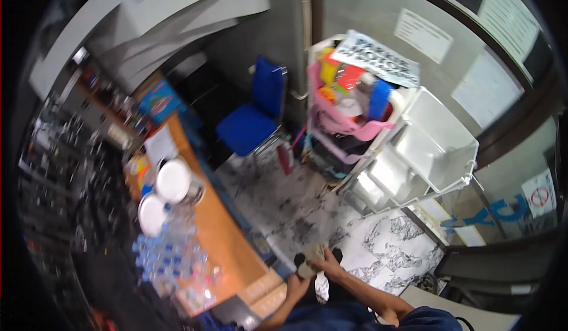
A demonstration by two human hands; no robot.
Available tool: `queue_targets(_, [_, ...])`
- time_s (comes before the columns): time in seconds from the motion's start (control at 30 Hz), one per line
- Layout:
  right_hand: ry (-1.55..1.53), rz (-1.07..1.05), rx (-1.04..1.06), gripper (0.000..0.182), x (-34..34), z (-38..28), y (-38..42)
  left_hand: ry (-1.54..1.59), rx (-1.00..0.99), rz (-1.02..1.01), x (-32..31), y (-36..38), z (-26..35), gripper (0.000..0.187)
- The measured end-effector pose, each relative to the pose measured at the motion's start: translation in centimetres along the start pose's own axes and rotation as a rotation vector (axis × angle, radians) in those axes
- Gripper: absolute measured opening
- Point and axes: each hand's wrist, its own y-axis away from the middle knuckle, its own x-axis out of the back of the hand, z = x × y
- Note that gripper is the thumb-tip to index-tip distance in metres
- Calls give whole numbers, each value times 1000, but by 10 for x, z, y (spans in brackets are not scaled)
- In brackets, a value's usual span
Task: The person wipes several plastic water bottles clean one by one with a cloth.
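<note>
"Both hands working close together, low in view?"

"Yes. Left hand [296, 286] is holding the lower end of a greyish-khaki item [306, 270]; right hand [329, 265] is gripping it from the other side."

"Surroundings, largest first?"

"Marble-patterned floor [370, 245] is spreading beyond the hands. Orange-brown counter [222, 227] is running along the left. Blue chair [236, 131] is standing past it. White bin [438, 147] is sitting open at right, near a pink basket [378, 131] bulging with mixed goods. White lids [173, 180] and blue-capped clear bottles [177, 245] are crowding the counter."

"How far along?"

"Judging: handling is under way. Item is already being held between both hands, off the counter. No finished result is showing; what is left isn't showing either."

"Anything hidden?"

"Fingers are covering parts of the item. Dark round patches [337, 254] are showing beside it, perhaps belonging to it; blur is masking any join. Exact fingertip contact is escaping me. Lens rim is cutting off the corners."
</note>
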Motion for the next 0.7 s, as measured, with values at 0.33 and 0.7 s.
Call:
queue_targets(0.33, [285, -177, 335, 73, -173, -121, 62, 56, -197, 428, 202, 63, 116, 26])
queue_targets(0.7, [359, -260, 270, 74, -194, -119, 74, -852, -18, 917, 470, -29, 85, 39])
